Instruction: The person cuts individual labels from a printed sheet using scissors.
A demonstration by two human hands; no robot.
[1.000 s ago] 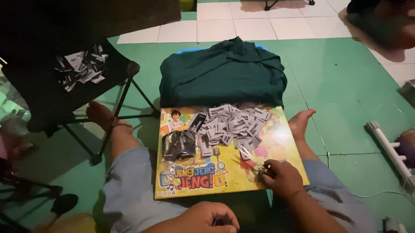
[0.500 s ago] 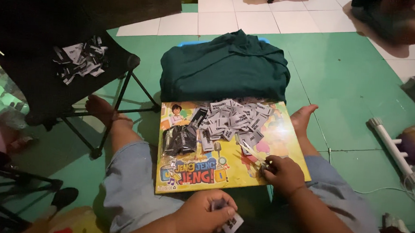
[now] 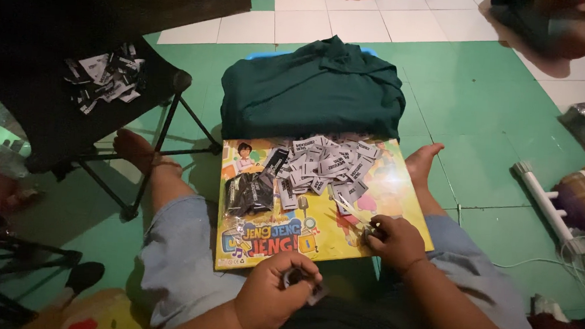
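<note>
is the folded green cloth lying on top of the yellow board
No, the folded dark green cloth lies on the green floor just beyond the far edge of the flat yellow picture board, which bears a heap of small grey labels.

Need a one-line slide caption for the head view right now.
Seated person's left hand pinches a small label, right hand grips scissors over a colourful board piled with labels.

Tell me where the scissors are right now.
In the head view, the scissors lie on the yellow board, held by the right hand, blades toward the label pile.
</note>
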